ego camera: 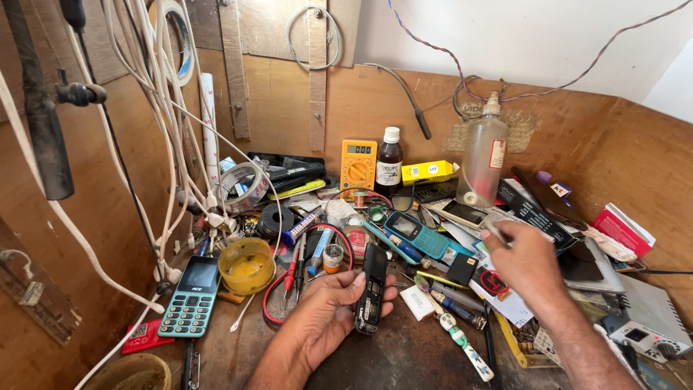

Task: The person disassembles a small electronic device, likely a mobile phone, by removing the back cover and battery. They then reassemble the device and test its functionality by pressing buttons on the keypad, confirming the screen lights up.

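Left hand palm up on wooden bench, fingers curled around opened black phone body; phone stands on edge between thumb and fingertips, top end poking past fingers toward red probe wires. Right hand raised over clutter, thumb and forefinger pinched on small pale object, too small to identify, possibly tool tip. Teal keypad phone lies well left of left fingers; yellow dish just beyond them. Yellow multimeter at back wall.
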